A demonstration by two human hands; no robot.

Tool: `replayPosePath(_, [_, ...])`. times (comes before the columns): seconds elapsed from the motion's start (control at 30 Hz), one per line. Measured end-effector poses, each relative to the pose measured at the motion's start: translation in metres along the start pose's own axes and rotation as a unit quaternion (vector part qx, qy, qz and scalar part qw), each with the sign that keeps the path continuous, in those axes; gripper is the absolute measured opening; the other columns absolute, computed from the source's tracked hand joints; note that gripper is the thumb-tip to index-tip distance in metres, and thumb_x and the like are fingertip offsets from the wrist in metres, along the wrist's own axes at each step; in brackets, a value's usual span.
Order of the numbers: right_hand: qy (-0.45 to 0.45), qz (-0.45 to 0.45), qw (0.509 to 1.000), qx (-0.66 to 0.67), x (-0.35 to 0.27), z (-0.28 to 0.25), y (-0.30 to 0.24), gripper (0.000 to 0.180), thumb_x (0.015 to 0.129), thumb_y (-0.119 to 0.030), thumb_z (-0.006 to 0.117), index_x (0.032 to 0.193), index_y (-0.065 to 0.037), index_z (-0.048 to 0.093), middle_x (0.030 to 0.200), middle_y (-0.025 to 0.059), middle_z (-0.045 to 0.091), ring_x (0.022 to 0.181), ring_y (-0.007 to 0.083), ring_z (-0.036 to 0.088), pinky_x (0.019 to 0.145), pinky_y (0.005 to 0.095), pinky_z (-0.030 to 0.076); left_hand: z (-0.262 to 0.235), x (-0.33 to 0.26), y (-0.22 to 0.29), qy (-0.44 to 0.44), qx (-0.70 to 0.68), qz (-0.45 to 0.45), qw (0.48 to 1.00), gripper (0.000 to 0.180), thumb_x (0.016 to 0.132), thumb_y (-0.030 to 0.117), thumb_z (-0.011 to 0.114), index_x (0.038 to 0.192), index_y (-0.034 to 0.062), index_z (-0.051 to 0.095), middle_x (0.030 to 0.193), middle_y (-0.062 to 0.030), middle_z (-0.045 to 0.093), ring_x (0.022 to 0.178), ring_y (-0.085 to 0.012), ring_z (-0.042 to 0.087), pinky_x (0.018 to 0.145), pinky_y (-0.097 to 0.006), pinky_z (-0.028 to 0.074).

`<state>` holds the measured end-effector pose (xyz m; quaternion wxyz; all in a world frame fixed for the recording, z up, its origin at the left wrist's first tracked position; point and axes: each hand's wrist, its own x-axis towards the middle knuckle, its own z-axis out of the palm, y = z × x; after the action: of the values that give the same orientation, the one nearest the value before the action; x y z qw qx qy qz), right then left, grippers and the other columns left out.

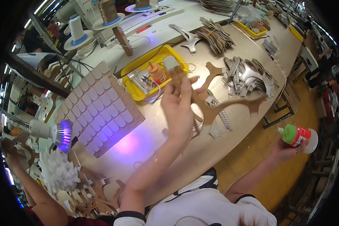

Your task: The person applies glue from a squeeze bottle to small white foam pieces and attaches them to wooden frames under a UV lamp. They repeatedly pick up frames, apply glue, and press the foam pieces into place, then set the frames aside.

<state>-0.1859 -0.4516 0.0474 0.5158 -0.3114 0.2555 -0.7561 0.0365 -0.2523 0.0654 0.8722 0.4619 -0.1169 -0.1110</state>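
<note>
In front of me my left hand (pixel 178 103) is closed on a brown cut shoe-upper piece (pixel 211 112) with long curved arms; one arm rises above the fingers to a pale tip, the others reach right. Off the table's right side, my right hand (pixel 284 150) grips a squeeze bottle (pixel 299 136) with a green cap, red label and clear base, its nozzle toward the table. Beyond my left hand stands a yellow tray (pixel 133 92) holding an orange bottle (pixel 156 73) and small tools. Another brown piece (pixel 214 70) lies farther right on the table.
A board (pixel 137 118) with rows of pale rounded pieces lies left, near a lit lamp (pixel 60 133). Silver pieces (pixel 245 77) and a brown bundle (pixel 216 35) are piled on the far right. Thread spools (pixel 76 28) stand at the back. Another person's arm (pixel 34 188) enters lower left.
</note>
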Motion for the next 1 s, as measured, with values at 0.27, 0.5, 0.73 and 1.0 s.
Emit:
replayPosePath(0.27, [0.006,0.053,0.998,0.018,0.012,-0.029,0.008,0.054,0.086,-0.035,0.064,0.125,-0.004,0.046,0.108,0.0087,0.059,0.097,0.0200,0.062,0.084,0.0350,0.055,-0.011,0.090,-0.146,0.081,0.065,-0.205,0.973,0.026,0.094,0.019,0.059,0.108,-0.0021,0.053,0.101,-0.0137,0.063,0.092,-0.0209,0.063,0.078,-0.032,0.051])
replayPosePath(0.5, [-0.005,0.063,0.998,-0.016,0.007,-0.031,0.023,0.056,0.085,-0.037,0.064,0.125,-0.003,0.046,0.106,0.0087,0.059,0.097,0.0211,0.061,0.084,0.0337,0.054,-0.057,0.066,-0.106,-0.051,0.575,0.132,0.806,0.058,0.083,0.027,0.068,0.125,-0.0085,0.048,0.106,-0.0196,0.063,0.102,-0.0291,0.059,0.087,-0.038,0.046])
replayPosePath(0.73, [-0.255,0.420,0.855,0.165,-0.015,-0.011,0.049,0.058,0.083,-0.043,0.062,0.122,-0.002,0.048,0.105,0.0152,0.058,0.090,0.0261,0.061,0.060,0.0331,0.055,-0.072,-0.052,-0.074,-0.292,0.670,0.052,0.680,0.047,0.081,0.025,0.070,0.120,0.0047,0.054,0.108,-0.0170,0.055,0.102,-0.0349,0.052,0.089,-0.043,0.040])
replayPosePath(1.0, [-0.232,0.606,0.760,0.035,-0.076,0.030,0.106,0.044,0.085,-0.035,0.063,0.115,-0.004,0.053,0.099,0.0112,0.063,0.093,0.0280,0.066,0.069,0.0342,0.061,-0.083,-0.051,-0.076,-0.342,0.621,0.001,0.705,0.035,0.085,0.012,0.062,0.118,0.0051,0.054,0.110,-0.0183,0.053,0.098,-0.0359,0.053,0.087,-0.042,0.043])
